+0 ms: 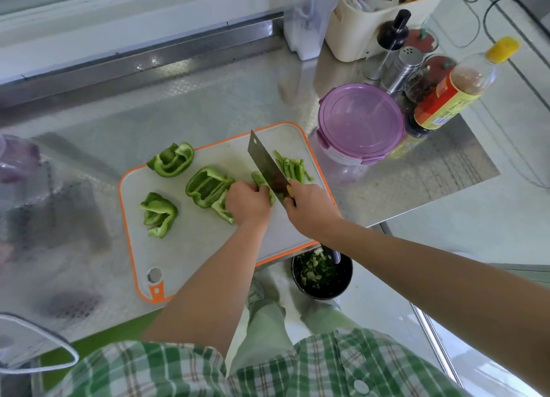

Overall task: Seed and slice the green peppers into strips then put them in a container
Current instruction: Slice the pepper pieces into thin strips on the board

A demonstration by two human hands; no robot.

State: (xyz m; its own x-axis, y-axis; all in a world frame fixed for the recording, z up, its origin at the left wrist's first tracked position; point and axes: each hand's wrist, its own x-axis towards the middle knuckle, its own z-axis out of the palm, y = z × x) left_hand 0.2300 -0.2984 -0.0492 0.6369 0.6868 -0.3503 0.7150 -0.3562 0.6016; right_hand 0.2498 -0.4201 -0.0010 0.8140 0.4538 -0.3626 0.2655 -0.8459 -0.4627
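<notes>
The cleaver point(268, 165) is held by its handle in the right grip point(309, 209), with the blade tilted over the cutting board point(184, 247). A green pepper piece point(263, 185) is pressed to the board under the curled fingers of the left grip point(248, 201), just left of the blade. Cut strips point(293, 167) are piled just beyond the right grip. Seeded pepper sections point(206, 186) are spread left of the left grip. The lidded container point(360, 122) is set on the tabletop point(208, 98), beyond and right of the right grip.

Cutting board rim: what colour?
Orange, around a pale grey cutting board; clear in the head view, the only one.
</notes>
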